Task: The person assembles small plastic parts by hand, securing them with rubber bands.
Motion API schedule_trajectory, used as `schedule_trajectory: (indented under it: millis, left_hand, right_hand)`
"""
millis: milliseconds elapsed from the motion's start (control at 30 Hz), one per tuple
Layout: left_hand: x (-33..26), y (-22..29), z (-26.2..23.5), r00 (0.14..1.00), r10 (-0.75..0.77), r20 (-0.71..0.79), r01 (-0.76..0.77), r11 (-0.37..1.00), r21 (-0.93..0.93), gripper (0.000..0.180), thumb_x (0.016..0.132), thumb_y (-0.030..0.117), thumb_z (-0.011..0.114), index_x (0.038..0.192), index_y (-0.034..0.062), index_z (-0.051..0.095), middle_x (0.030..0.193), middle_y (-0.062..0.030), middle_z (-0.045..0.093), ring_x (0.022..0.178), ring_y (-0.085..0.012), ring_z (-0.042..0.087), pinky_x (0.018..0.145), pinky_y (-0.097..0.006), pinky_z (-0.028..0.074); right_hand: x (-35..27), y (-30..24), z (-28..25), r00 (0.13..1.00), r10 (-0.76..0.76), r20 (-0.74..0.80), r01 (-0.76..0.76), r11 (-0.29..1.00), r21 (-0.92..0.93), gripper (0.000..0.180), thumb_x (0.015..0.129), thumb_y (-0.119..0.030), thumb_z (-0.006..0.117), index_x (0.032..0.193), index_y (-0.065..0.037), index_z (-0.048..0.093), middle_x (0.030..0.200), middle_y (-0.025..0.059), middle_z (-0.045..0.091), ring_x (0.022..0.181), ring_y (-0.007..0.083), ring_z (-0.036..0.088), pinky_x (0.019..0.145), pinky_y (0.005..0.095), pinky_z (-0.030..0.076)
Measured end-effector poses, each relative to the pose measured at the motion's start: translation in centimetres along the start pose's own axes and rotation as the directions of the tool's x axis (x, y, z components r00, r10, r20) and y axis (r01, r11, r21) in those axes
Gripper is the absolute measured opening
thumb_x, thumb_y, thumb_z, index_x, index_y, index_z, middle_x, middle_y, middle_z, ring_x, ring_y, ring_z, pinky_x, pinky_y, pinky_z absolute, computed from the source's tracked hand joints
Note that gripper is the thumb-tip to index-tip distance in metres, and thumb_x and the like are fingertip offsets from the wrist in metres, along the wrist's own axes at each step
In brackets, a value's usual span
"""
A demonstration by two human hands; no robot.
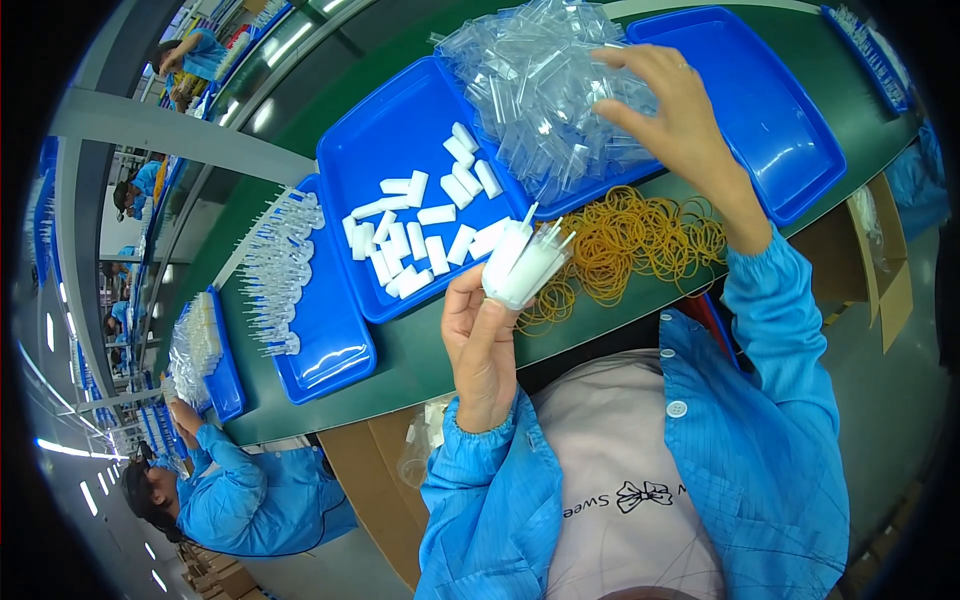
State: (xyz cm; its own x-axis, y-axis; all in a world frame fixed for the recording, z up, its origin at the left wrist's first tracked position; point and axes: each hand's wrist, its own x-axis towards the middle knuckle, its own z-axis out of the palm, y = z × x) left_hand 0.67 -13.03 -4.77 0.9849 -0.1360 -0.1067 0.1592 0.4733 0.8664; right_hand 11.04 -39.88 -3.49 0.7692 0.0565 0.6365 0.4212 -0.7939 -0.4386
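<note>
My left hand [478, 350] is closed around a small bundle of white plastic pieces [522, 270], with thin, pale tips sticking out at the top. The bundle is held upright above the table's near edge. Up and to the right, my right hand [680, 115] reaches over a heap of clear plastic sleeves [540, 90], its thumb and fingers spread apart with nothing visible between them. Whether the fingertips touch the sleeves, I cannot tell. Beside the heap, a blue tray [365, 150] contains several loose white blocks [437, 214]. Tangled yellow rubber bands [620, 245] lie just beyond the bundle.
On the green table [265, 405], another blue tray [325, 365] at left carries rows of slim white parts [280, 265]. A further blue tray [765, 115] lies at right. Cardboard boxes [375, 490] stand below the near edge. A co-worker in blue [255, 500] sits at lower left.
</note>
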Motion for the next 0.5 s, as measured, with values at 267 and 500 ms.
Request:
schedule_trajectory:
  millis: [267,500]
  left_hand:
    - [-0.4,-0.6,0.0,1.000,-0.027,0.008,0.027,0.999,0.020,0.038,0.087,0.017,0.060,0.119,-0.0005,0.047,0.117,-0.0143,0.056,0.106,-0.0227,0.059,0.087,-0.033,0.053]
    - [-0.5,-0.3,0.4,1.000,0.021,-0.016,-0.019,0.993,0.119,0.038,0.085,0.019,0.062,0.117,0.0005,0.049,0.114,-0.0123,0.057,0.103,-0.0201,0.058,0.086,-0.032,0.051]
  right_hand:
    - [-0.1,0.2,2.0,0.999,-0.042,0.029,0.049,0.937,-0.346,0.048,0.075,-0.020,0.069,0.120,-0.015,0.053,0.099,0.0051,0.061,0.104,0.0248,0.051,0.090,0.0466,0.034]
    - [-0.9,-2.4,0.5,0.993,0.117,-0.018,-0.107,0.949,0.297,0.036,0.079,-0.008,0.066,0.114,-0.011,0.057,0.091,0.0038,0.062,0.086,0.0160,0.059,0.076,0.0299,0.047]
